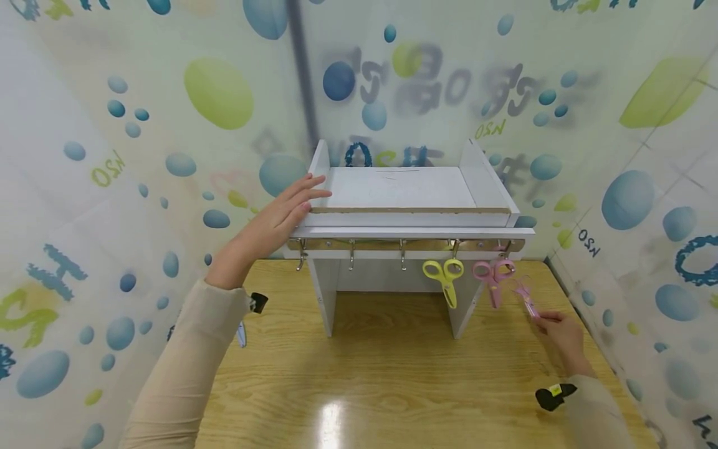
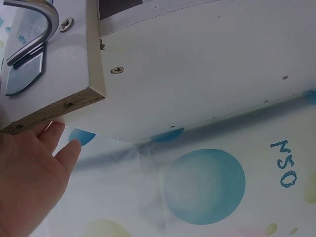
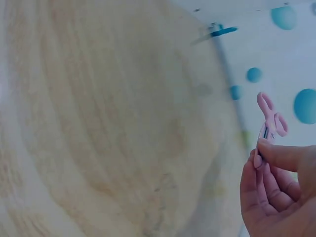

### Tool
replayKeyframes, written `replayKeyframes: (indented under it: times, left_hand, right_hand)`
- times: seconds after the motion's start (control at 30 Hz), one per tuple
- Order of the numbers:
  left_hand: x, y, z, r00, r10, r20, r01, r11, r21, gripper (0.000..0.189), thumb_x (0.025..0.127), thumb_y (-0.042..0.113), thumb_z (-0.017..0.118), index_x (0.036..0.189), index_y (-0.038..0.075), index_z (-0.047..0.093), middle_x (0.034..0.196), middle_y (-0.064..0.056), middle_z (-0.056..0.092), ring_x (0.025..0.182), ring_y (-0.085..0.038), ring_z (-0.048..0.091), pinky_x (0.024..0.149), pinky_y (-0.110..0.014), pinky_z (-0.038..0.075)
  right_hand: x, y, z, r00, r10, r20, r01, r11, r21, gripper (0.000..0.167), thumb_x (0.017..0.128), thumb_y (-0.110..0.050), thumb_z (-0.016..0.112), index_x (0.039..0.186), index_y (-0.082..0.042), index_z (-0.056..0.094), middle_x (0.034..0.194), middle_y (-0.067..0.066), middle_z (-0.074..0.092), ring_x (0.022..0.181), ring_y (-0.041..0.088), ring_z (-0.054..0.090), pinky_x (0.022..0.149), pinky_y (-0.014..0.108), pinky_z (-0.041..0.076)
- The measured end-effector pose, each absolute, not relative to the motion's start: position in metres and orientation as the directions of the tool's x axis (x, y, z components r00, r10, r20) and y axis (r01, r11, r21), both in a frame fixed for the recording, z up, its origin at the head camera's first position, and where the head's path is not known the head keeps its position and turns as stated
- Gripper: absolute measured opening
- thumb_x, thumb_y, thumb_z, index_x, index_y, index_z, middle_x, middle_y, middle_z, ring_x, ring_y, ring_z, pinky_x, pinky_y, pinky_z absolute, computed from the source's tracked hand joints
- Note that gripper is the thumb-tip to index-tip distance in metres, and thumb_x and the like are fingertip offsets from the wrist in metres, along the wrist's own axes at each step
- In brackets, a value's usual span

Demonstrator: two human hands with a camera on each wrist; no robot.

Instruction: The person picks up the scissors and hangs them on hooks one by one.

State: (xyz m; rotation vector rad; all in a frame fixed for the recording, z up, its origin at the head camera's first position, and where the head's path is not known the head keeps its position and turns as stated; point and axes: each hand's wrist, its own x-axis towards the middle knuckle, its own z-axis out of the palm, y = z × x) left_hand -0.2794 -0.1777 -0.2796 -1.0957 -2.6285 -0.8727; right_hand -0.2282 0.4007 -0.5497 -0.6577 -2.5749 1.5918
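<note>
My right hand [image 1: 563, 340] pinches a pair of pink scissors [image 1: 526, 299] by the blade end, its handle loops pointing up and away. In the right wrist view the same scissors [image 3: 270, 121] stand between thumb and fingers. A white shelf unit [image 1: 404, 219] with a row of metal hooks [image 1: 402, 254] along its front stands on the table. Yellow scissors [image 1: 449, 279] and another pair of pink scissors [image 1: 494, 280] hang from hooks at the right. My left hand [image 1: 283, 215] rests on the shelf's left end, fingers extended; in the left wrist view its fingertips are partly hidden behind the board.
The wooden table [image 1: 387, 368] runs beneath the shelf. A light blue object [image 1: 241, 335], partly hidden by the left sleeve, lies at the table's left. Patterned sheets [image 1: 219, 93] enclose the table at the back and both sides. Hooks at the left and middle stick out from the rail.
</note>
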Motion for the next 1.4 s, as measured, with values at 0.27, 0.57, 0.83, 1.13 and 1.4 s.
replayKeyframes:
  times: [0.27,0.57,0.83,1.13,1.4]
  left_hand:
    - [-0.280,-0.177,-0.280,-0.714,0.599,0.363,0.697,0.558,0.451,0.047,0.110,0.034,0.030,0.148,0.013,0.047,0.166,-0.003,0.024,0.157,-0.022,0.007,0.124,-0.057,0.013]
    - [-0.281,-0.177,-0.280,-0.714,0.598,0.366,0.697,0.552,0.458,0.050,0.109,0.040,0.028,0.148,0.013,0.047,0.166,-0.003,0.024,0.157,-0.022,0.007,0.124,-0.057,0.013]
    - [-0.281,-0.177,-0.280,-0.717,0.594,0.365,0.694,0.558,0.455,0.052,0.109,0.042,0.027,0.148,0.013,0.047,0.166,-0.003,0.024,0.157,-0.022,0.007,0.124,-0.057,0.013]
    - [-0.280,-0.176,-0.282,-0.717,0.595,0.363,0.694,0.562,0.450,0.051,0.109,0.040,0.027,0.148,0.013,0.046,0.166,-0.003,0.023,0.157,-0.022,0.007,0.124,-0.057,0.013]
    - [-0.280,-0.176,-0.282,-0.712,0.595,0.372,0.699,0.548,0.460,0.049,0.110,0.035,0.028,0.148,0.011,0.046,0.166,-0.005,0.024,0.157,-0.024,0.007,0.124,-0.057,0.012]
  right_hand:
    - [-0.224,0.394,-0.513,-0.908,0.380,-0.177,0.144,-0.114,-0.983,0.026,0.091,0.000,0.068,0.079,-0.023,0.071,0.068,-0.014,0.068,0.063,-0.003,0.067,0.064,0.013,0.056]
    - [-0.205,0.373,-0.459,-0.926,0.376,-0.025,-0.123,-0.364,-0.923,0.016,0.090,0.005,0.067,0.084,-0.009,0.072,0.074,-0.002,0.074,0.066,0.007,0.071,0.065,0.017,0.058]
    - [-0.182,0.350,-0.421,-0.925,0.359,0.123,-0.279,-0.424,-0.862,0.017,0.090,0.012,0.063,0.093,-0.003,0.071,0.080,0.004,0.075,0.071,0.012,0.073,0.069,0.019,0.059]
    - [-0.156,0.318,-0.386,-0.892,0.391,0.226,-0.367,-0.338,-0.867,0.015,0.088,0.014,0.064,0.095,0.002,0.069,0.083,0.005,0.075,0.072,0.013,0.072,0.070,0.019,0.059]
    - [-0.142,0.285,-0.369,-0.884,0.258,0.390,-0.465,-0.394,-0.793,0.025,0.091,0.023,0.050,0.095,0.007,0.068,0.084,0.010,0.075,0.073,0.017,0.072,0.070,0.021,0.058]
